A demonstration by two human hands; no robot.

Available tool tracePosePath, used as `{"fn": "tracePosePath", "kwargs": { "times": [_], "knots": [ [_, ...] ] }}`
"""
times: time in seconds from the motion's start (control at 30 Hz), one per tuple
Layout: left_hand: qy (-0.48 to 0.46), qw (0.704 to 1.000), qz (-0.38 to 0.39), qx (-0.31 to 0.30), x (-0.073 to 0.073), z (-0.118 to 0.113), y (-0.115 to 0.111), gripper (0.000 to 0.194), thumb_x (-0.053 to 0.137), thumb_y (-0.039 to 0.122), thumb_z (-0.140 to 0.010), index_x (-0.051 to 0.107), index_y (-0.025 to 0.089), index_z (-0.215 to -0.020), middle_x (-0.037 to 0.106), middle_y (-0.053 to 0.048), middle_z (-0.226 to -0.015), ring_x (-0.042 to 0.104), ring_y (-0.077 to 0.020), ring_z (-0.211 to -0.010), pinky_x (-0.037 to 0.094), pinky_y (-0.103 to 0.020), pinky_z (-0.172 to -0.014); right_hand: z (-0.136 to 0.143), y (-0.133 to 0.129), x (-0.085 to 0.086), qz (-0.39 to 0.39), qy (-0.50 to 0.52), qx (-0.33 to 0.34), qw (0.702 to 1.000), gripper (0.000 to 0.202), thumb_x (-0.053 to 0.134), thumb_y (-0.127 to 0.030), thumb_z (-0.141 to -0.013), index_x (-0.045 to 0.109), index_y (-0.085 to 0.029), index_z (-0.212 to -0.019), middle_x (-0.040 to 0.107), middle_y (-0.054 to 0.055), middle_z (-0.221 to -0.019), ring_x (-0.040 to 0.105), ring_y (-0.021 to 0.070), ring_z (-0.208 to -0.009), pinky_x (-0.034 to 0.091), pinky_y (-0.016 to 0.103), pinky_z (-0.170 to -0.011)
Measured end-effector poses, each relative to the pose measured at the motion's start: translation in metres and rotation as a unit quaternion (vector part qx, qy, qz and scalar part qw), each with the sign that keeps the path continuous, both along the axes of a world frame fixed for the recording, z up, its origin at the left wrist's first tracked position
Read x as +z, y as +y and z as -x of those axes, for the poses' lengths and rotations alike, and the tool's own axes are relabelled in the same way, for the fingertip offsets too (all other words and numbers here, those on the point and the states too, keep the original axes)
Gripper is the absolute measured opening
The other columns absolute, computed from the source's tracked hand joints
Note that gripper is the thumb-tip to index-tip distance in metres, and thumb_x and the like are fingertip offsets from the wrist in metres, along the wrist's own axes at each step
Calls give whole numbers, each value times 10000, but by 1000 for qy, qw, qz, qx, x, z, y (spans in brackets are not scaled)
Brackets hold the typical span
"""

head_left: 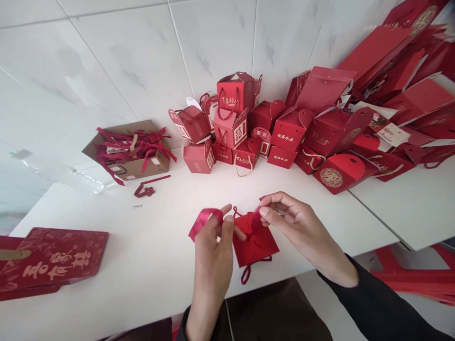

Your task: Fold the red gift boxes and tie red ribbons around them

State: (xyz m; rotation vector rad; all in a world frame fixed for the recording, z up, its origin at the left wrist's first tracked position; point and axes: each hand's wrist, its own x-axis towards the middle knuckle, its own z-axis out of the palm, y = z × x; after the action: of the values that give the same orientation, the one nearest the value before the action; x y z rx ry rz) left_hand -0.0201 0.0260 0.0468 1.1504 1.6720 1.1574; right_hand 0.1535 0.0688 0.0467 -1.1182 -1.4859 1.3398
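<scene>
A small red gift box (259, 242) sits on the table, with dark red cord loops sticking out at its far and near sides. Over its left edge, my left hand (214, 253) has a shiny red ribbon (204, 219) looped over its bent fingers, the index finger pointing away. My right hand (293, 222) pinches another stretch of red ribbon between thumb and fingertips above the box's right far corner. The ribbon runs down onto the top of the box, where my left fingers partly hide it.
Assembled red gift boxes (231, 128) stand stacked along the wall, with a larger heap (401, 109) at right. A cardboard box (151, 166) of red ribbons stands at back left, near a clear plastic bottle (71, 175). Flat red bags (60, 265) lie on the white table (149, 265).
</scene>
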Motion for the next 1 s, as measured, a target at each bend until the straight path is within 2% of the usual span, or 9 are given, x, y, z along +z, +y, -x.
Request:
{"fn": "tracePosePath", "kwargs": {
  "times": [0.1,0.2,0.3,0.43,0.53,0.63,0.73,0.83,1.0],
  "knots": [
    [48,997,38,-47,6,1,12,278,463,414,-986,597,219,-840,610,-20,-722,645,-221,-849,495,-342,-761,5,2,2,-29,-32,13,999,170,641,-416,-985,654,-255,-1037,695,-1,-965,659,165,-911,545,260,-795],
    [91,988,65,-104,8,2,15,272,371,329,-994,453,238,-752,479,38,-650,438,-147,-602,380,-290,-595,8,3,1,-82,-109,2,991,161,578,-371,-1020,624,-290,-1151,699,-6,-1038,655,157,-874,527,240,-664],
    [128,982,54,-130,8,4,16,333,368,330,-991,390,233,-673,438,43,-606,376,-140,-580,314,-284,-566,11,4,0,-154,-169,22,973,202,510,-291,-1047,612,-302,-1221,701,-6,-1159,664,151,-915,534,248,-698],
    [105,983,44,-142,9,5,15,293,431,357,-974,578,223,-760,568,25,-652,468,-150,-606,349,-283,-589,15,8,0,-213,-201,88,952,236,493,-162,-1018,637,-258,-1179,718,8,-1165,665,169,-1065,510,306,-930],
    [103,985,30,-134,9,8,10,268,491,400,-952,677,224,-873,641,-2,-729,523,-172,-672,384,-295,-633,16,11,1,-205,-217,71,952,131,514,-194,-1017,636,-241,-1003,726,0,-1006,679,167,-923,517,292,-802],
    [103,987,19,-120,5,14,5,291,544,457,-933,709,226,-869,682,-31,-781,561,-197,-750,412,-318,-697,13,12,2,-179,-232,33,955,110,520,-273,-1030,614,-249,-980,709,2,-960,658,163,-804,495,275,-667],
    [17,996,7,-84,-3,14,0,313,578,496,-932,705,222,-851,706,-39,-812,586,-196,-770,441,-326,-733,8,12,0,-148,-245,-2,958,114,544,-327,-1011,576,-259,-1097,653,-6,-874,596,149,-646,463,271,-578],
    [-90,996,-27,7,-14,3,-5,306,626,518,-913,695,220,-905,715,-55,-930,631,-209,-870,481,-343,-795,5,11,-2,-118,-246,-26,962,243,603,-359,-965,518,-257,-1168,606,-13,-866,586,148,-637,465,270,-571],
    [0,971,-114,210,-27,-26,-14,242,731,458,-854,657,241,-774,549,-50,-1415,463,-278,-1370,369,-454,-1110,2,7,0,-76,-280,13,957,276,607,-451,-959,552,-253,-1143,651,13,-940,626,177,-735,512,307,-667]
  ]
}}
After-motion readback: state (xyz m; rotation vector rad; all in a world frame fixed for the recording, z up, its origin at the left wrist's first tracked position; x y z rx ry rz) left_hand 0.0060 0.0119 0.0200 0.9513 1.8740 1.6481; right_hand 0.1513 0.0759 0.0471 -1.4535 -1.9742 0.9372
